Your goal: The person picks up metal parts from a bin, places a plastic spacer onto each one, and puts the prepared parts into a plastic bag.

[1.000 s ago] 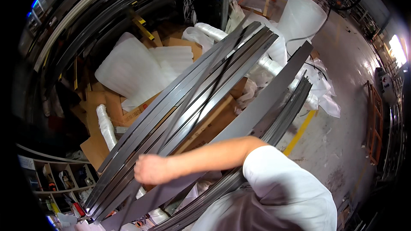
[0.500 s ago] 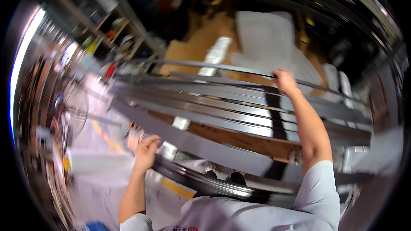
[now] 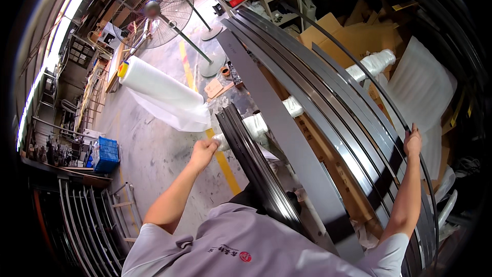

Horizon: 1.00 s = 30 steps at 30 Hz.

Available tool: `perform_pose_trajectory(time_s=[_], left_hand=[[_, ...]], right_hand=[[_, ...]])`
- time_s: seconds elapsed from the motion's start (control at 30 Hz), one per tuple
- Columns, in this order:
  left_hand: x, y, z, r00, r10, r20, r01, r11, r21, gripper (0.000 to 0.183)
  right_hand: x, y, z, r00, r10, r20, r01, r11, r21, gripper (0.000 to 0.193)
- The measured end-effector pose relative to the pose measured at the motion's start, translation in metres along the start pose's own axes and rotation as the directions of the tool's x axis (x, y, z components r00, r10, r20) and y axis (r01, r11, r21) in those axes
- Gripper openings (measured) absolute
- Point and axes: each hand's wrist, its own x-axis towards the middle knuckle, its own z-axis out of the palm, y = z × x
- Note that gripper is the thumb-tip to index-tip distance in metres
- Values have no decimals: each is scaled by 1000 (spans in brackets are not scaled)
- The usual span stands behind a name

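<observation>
My right hand [image 3: 411, 142] is closed around a long, thin dark metal strip [image 3: 382, 90], which runs along the far right side of the stack. Beside it lie several long grey and black metal profiles [image 3: 312, 87], side by side across wrapped supports. My left hand [image 3: 205, 154] is curled closed near the white-wrapped end of a support bar [image 3: 220, 142]; what its fingers hold, if anything, is hidden. Between my hands are a bundle of dark ribbed profiles [image 3: 256, 164], close to my body, and a wide flat grey panel [image 3: 287, 133].
A large roll of white foam sheet [image 3: 161, 87] stands out at the left. Beyond it are pedestal fans [image 3: 152, 10]. A blue crate [image 3: 106, 154] and a metal rack [image 3: 87, 215] are at far left. Cardboard [image 3: 348, 41] and white foam sheet [image 3: 417, 84] lie at the right.
My view has turned left, so the stack now runs more lengthwise and the fans and roll show clearly. My right hand keeps hold of the thin strip; my left fingers have curled closed.
</observation>
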Motion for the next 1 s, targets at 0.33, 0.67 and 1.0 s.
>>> perform_pose_trajectory(time_s=[0.33,0.67,1.0], left_hand=[[206,-27,-3,914,387,-118,-380,922,80,34],[264,-19,20,775,-15,632,161,971,-174,28],[270,-56,0,636,-25,771,409,858,-309,27]], right_hand=[[-277,-342,-138,791,-423,442,53,768,639,26],[-382,-460,-92,857,250,451,-293,956,28,77],[-377,-511,-64,841,387,378,-396,916,-56,44]])
